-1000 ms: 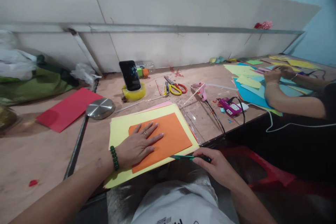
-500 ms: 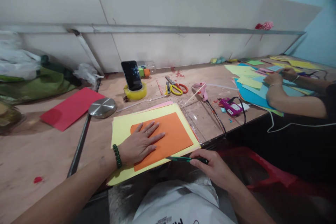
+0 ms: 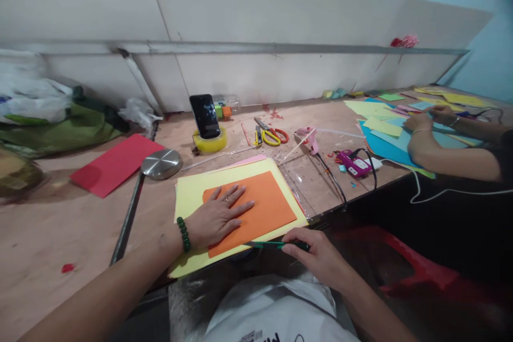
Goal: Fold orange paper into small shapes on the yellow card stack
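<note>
Both hands are at the near edge of the table [image 3: 80,224]. The left hand [image 3: 218,217] lies flat with its fingers spread wide, pressing down on the orange paper [image 3: 268,203]. A green bead bracelet [image 3: 184,233] sits on that wrist. The right hand [image 3: 316,254] is closed around a thin green tool [image 3: 272,245]. The tool's tip touches the near edge of the orange paper, at about 5 o'clock from the left hand. It is too small to tell if it is a pen or a knife.

The orange paper lies on top of a bigger yellow paper [image 3: 192,195], and a pink sheet [image 3: 248,160] peeks out at the far edge.

At 11 o'clock from the orange paper, a black phone [image 3: 204,116] stands in a yellow tape roll [image 3: 211,144]. At 12 o'clock lie the scissors [image 3: 269,134]. At 1 o'clock lies a pink glue gun [image 3: 306,138], and near it a purple gadget [image 3: 352,163] with a black cord. At 10 o'clock sits a round metal disc [image 3: 161,163] on a long rod, and past it a red paper [image 3: 116,164].

Far off at 2 o'clock, another person's hands [image 3: 417,122] rest on blue and yellow papers [image 3: 380,141].
</note>
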Motion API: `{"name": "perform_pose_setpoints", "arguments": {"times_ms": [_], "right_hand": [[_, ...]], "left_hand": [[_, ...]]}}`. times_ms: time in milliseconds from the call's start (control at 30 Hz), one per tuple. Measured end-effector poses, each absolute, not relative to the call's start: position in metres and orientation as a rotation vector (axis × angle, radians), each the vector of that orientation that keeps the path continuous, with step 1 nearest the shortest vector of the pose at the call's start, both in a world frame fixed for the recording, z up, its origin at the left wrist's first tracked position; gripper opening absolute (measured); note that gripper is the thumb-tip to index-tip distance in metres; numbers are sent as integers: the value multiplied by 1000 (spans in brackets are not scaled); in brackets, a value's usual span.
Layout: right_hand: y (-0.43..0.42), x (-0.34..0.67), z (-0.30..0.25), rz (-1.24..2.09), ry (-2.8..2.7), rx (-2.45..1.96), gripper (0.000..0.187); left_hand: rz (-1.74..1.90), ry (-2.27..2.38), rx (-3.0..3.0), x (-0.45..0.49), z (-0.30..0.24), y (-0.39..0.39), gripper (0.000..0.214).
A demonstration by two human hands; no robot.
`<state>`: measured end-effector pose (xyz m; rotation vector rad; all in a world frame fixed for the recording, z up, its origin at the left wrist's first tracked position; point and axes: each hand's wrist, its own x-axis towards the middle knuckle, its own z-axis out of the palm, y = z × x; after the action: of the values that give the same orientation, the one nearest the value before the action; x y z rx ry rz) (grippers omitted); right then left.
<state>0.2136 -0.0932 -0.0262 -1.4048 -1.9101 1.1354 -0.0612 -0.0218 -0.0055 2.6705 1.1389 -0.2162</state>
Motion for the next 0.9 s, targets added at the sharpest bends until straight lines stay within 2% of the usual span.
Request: {"name": "perform_pose_setpoints", "arguments": {"times_ms": [900], "right_hand": [[-103,193,-31,1145,-1942,-1363,17]], "left_hand": [[-188,1114,2633,-64,-5,-29,52]]}}
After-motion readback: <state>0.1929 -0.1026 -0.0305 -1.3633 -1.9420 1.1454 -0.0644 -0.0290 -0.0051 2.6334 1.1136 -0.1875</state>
